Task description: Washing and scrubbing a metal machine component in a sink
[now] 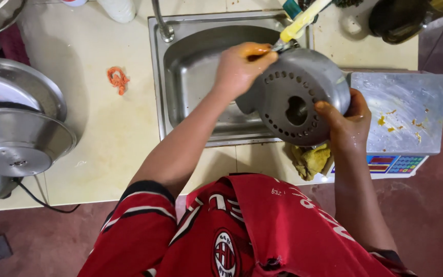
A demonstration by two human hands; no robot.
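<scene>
Head view, looking straight down: nearest, a red jersey [262, 231] with white and black trim, filling the bottom edge. Just beyond, two bare forearms reaching up toward a steel sink [190, 77] set in a cream tiled counter [108, 133]. Right hand [345, 120] clamped on the near right rim of a grey metal machine part [296, 95], round and bowl-like, with a ring of small holes and a larger opening in its face; fingers curled tight around the edge, thumb pressed on the face. Part held tilted in the air over the sink's near right corner, not resting on anything visible. Left hand [242, 64] at the part's upper left, fingers closed together around something orange-stained, apparently the lower end of a yellow-handled brush [299, 23] angling away up and right; exact pinch hidden behind the knuckles. Below the part, a crumpled yellow cloth [311, 160] on the counter edge. To the right, a digital scale [406, 113] with a steel platform flecked with yellow bits and a coloured keypad. To the left, an orange scrap [118, 79] on the counter, and further left stacked steel bowls [19, 128]. Farthest, a tap stem [164, 25] behind the sink and a dark pot [401, 18] at the top right.
</scene>
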